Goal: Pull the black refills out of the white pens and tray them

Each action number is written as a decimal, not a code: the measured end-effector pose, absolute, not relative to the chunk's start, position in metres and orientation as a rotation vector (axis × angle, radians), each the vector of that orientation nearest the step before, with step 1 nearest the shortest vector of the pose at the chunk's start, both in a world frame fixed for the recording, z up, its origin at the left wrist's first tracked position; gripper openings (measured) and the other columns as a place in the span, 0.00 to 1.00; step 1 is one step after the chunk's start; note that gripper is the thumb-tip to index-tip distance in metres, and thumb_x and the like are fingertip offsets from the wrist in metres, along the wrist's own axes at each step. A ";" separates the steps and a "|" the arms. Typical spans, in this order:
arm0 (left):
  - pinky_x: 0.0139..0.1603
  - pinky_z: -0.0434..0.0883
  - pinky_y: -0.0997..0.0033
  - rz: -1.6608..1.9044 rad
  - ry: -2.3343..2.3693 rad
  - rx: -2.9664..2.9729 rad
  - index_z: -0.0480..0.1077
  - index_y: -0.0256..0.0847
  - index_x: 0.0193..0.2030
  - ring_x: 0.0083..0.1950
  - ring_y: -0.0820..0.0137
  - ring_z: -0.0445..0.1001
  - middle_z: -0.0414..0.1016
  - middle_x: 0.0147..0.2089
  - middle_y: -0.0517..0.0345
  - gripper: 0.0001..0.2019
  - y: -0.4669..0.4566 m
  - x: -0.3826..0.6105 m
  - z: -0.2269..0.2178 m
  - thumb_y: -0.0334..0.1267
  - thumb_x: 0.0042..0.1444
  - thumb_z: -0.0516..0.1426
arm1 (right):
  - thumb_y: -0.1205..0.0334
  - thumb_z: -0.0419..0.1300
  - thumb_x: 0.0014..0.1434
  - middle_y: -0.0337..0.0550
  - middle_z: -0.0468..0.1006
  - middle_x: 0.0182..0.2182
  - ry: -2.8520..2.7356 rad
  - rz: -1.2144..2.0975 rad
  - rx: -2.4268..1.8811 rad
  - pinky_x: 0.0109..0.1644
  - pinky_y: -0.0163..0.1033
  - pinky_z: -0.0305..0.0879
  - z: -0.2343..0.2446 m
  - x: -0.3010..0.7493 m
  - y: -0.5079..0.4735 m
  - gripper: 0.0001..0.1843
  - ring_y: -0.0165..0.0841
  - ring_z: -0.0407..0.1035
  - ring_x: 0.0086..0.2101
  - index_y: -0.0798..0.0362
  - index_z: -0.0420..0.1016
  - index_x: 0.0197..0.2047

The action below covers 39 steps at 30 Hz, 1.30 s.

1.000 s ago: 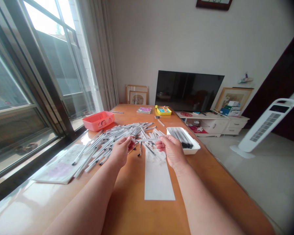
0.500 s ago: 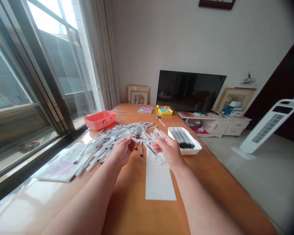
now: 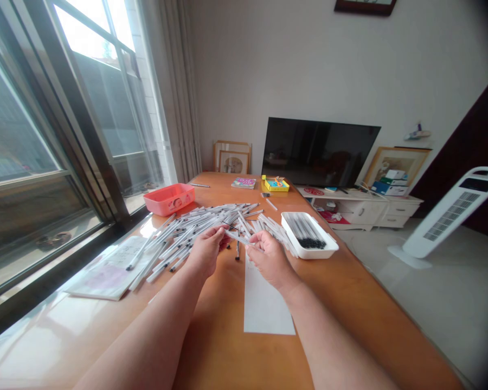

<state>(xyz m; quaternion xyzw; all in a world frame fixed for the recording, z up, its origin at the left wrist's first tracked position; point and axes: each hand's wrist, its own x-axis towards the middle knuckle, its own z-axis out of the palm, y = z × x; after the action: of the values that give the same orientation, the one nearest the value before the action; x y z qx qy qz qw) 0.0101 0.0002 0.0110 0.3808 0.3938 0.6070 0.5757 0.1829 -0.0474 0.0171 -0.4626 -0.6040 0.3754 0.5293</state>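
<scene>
OK so, nearest: bare forearms run up the tabletop point(image 3: 228, 352) to both hands, just above a long white paper strip point(image 3: 268, 309) and at the near edge of the pile of white stick pens point(image 3: 195, 227). R hand point(image 3: 271, 260) has its fingers point(image 3: 255, 252) closed on one white pen point(image 3: 244, 241), which sits tilted btw the hands. L hand point(image 3: 205, 252) is half curled, its fingers point(image 3: 218, 233) right by that pen's other end; can't tell if they grip it.

Pens lie crisscrossed in the pile, a few stray ones w/ black tips near the hands. Just R of the pile: white tray point(image 3: 309, 235) w/ pens laid side by side, black ends bunched, some pile pens against its side. Just L of the pile: papers point(image 3: 109, 271), pens lying over their edge.

Beyond the pile: coral plastic basket point(image 3: 169, 199) to the L, lone pen point(image 3: 199, 185) further on, then a book point(image 3: 244, 183) and yellow box point(image 3: 275, 184). Farther still: black TV point(image 3: 319, 151) on white cabinet point(image 3: 358, 211), framed pictures point(image 3: 396, 165) by it, white tower fan point(image 3: 451, 214) on the floor, window point(image 3: 44, 135) at far L.
</scene>
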 end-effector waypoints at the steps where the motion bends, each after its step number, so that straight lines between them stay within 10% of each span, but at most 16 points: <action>1: 0.40 0.68 0.71 1.419 0.917 0.898 0.78 0.35 0.44 0.35 0.71 0.73 0.76 0.32 0.55 0.18 -0.001 0.011 0.012 0.43 0.48 0.68 | 0.57 0.61 0.58 0.32 0.71 0.22 -1.484 0.848 -1.118 0.27 0.34 0.59 0.015 0.182 -0.047 0.10 0.29 0.64 0.23 0.51 0.72 0.42; 10: 0.43 0.68 0.67 1.428 0.902 0.836 0.78 0.35 0.47 0.35 0.70 0.74 0.79 0.34 0.52 0.23 -0.005 0.017 0.011 0.44 0.44 0.70 | 0.59 0.58 0.62 0.41 0.81 0.33 -1.683 0.548 -1.143 0.40 0.39 0.68 0.011 0.175 -0.051 0.12 0.35 0.73 0.33 0.49 0.78 0.47; 39: 0.46 0.69 0.66 1.495 0.857 0.738 0.77 0.36 0.49 0.36 0.70 0.75 0.79 0.35 0.54 0.23 -0.017 0.029 0.014 0.42 0.47 0.69 | 0.59 0.57 0.63 0.40 0.79 0.30 -1.688 0.511 -1.166 0.36 0.37 0.63 0.022 0.172 -0.060 0.09 0.34 0.70 0.30 0.49 0.77 0.43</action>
<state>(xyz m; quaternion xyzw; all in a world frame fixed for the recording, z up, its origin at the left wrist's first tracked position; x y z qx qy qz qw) 0.0291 -0.0174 0.0143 0.3174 0.3686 0.6427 0.5919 0.1725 -0.0596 0.0218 -0.4802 -0.6954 0.2105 0.4915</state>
